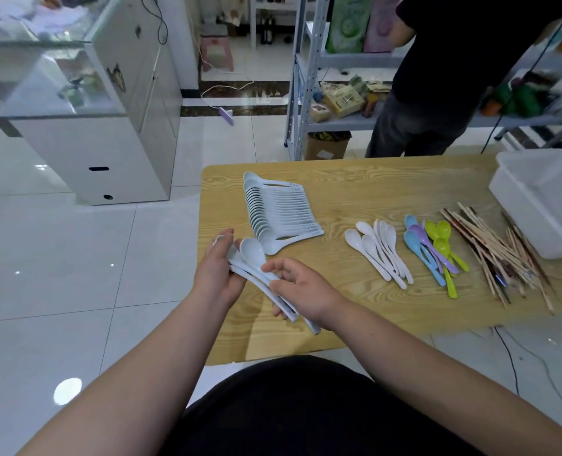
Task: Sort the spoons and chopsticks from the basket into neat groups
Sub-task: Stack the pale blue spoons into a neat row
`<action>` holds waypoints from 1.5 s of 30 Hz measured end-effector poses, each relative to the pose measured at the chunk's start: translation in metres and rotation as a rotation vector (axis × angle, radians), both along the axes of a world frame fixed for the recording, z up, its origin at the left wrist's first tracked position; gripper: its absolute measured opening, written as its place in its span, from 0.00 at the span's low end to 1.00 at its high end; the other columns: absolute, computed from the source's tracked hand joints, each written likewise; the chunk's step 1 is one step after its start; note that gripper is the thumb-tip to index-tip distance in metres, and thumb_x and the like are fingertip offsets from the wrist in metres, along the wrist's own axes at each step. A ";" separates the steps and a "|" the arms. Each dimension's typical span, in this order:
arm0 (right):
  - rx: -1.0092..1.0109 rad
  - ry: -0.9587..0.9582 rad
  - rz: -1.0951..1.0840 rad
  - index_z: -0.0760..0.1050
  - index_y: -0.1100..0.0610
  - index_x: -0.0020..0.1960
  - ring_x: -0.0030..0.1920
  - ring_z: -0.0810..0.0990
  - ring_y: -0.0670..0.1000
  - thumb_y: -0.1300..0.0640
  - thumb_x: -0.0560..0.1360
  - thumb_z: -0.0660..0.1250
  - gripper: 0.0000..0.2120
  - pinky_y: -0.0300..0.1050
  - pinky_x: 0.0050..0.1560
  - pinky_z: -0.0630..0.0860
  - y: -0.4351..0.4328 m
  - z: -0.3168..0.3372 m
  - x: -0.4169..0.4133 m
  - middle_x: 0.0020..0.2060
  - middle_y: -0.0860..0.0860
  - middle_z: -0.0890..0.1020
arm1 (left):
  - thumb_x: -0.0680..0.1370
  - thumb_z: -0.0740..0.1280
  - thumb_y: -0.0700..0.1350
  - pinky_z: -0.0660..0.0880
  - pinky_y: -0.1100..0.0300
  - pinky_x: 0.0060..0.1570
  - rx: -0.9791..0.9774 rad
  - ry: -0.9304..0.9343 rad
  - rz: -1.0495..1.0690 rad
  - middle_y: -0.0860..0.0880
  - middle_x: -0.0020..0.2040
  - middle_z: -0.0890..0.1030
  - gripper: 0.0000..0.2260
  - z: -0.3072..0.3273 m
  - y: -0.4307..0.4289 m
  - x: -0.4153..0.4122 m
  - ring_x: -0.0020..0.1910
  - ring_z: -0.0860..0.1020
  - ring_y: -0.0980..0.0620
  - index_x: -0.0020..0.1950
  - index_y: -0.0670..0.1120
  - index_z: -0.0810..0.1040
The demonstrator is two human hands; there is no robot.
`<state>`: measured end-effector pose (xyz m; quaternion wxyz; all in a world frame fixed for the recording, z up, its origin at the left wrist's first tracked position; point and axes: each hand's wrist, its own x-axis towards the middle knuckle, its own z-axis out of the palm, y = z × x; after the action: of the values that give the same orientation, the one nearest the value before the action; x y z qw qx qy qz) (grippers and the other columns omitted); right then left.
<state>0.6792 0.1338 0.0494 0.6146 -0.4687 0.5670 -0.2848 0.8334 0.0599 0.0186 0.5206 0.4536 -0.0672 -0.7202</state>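
Observation:
My left hand point(215, 274) grips a small stack of pale blue-white spoons point(252, 255) by their bowls, just above the wooden table's point(372, 192) near left corner. My right hand point(301, 289) pinches the handles of the same stack. Beyond them lies a long neat row of the same pale spoons point(279, 209), overlapped like tiles. Farther right lie a loose group of white spoons point(380, 251), a mixed group of blue, purple and green spoons point(432, 248), and a pile of wooden chopsticks point(500, 255).
A white plastic basket point(543, 199) stands at the table's far right edge. A person in dark clothes point(437, 77) stands behind the table by a metal shelf rack point(309, 77). A white cabinet point(108, 126) is on the left; cables run on the tiled floor at right.

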 end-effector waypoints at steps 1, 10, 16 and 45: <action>-0.009 0.012 -0.004 0.73 0.49 0.61 0.38 0.84 0.54 0.61 0.81 0.61 0.11 0.49 0.40 0.82 0.003 0.000 0.001 0.57 0.51 0.79 | 0.82 0.66 0.44 0.78 0.50 0.53 0.013 -0.011 0.000 0.45 0.47 0.75 0.05 0.000 0.000 0.001 0.46 0.78 0.49 0.56 0.45 0.75; -0.118 0.080 -0.199 0.73 0.49 0.65 0.46 0.85 0.48 0.56 0.83 0.61 0.11 0.48 0.50 0.83 0.011 -0.002 -0.007 0.52 0.48 0.83 | 0.80 0.69 0.44 0.79 0.44 0.58 -0.029 -0.050 -0.233 0.37 0.61 0.79 0.16 0.003 0.016 -0.012 0.54 0.84 0.40 0.64 0.39 0.70; -0.058 0.094 -0.183 0.77 0.46 0.65 0.40 0.87 0.53 0.55 0.82 0.64 0.14 0.51 0.43 0.84 0.016 -0.005 -0.011 0.44 0.45 0.80 | 0.76 0.70 0.48 0.82 0.51 0.48 -0.079 -0.045 -0.148 0.43 0.56 0.81 0.18 0.008 0.017 -0.035 0.46 0.84 0.47 0.61 0.42 0.71; -0.153 0.780 0.818 0.70 0.48 0.51 0.44 0.75 0.50 0.37 0.80 0.60 0.14 0.47 0.39 0.69 -0.122 -0.073 -0.205 0.43 0.46 0.76 | 0.71 0.72 0.38 0.75 0.65 0.41 -0.029 -1.134 -0.762 0.56 0.43 0.84 0.13 -0.050 -0.016 -0.113 0.41 0.80 0.60 0.50 0.55 0.81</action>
<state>0.4746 0.0121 -0.0236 0.3845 -0.7637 0.5019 0.1303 0.7208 0.0440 -0.0319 0.1209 0.6985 -0.4943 -0.5032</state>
